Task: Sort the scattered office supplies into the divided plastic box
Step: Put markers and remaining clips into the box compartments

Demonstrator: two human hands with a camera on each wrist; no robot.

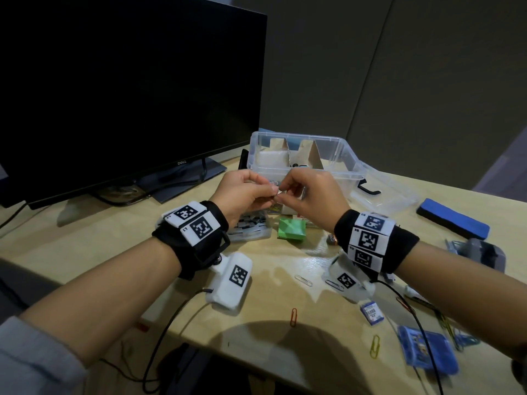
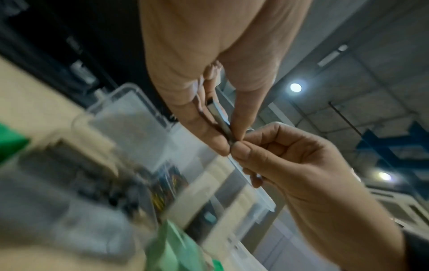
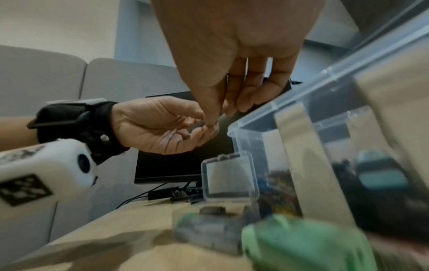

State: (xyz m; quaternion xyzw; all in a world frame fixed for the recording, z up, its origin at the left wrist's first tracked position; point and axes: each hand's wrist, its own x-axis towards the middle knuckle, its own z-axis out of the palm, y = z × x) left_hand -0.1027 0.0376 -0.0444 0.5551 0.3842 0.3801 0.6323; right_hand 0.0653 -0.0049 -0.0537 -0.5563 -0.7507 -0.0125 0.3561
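Observation:
Both hands meet above the desk, just in front of the clear divided box (image 1: 346, 178). My left hand (image 1: 269, 192) pinches a short grey metal strip (image 2: 220, 117), which looks like a stick of staples, between thumb and fingers. My right hand (image 1: 285, 193) pinches the strip's lower end (image 2: 232, 144) with thumb and forefinger. A silver loop like a paper clip (image 1: 273, 182) shows at the fingertips. Cardboard dividers (image 1: 313, 155) split the box. A small open clear case (image 1: 251, 223) of dark metal pieces lies under the left hand.
A green folded packet (image 1: 292, 228) lies below the hands. Loose paper clips (image 1: 293, 317), a small staple box (image 1: 372, 312), a blue case (image 1: 427, 349), a grey stapler (image 1: 484, 252) and a blue eraser (image 1: 453, 215) lie at the right. A dark monitor (image 1: 128, 95) stands at the left.

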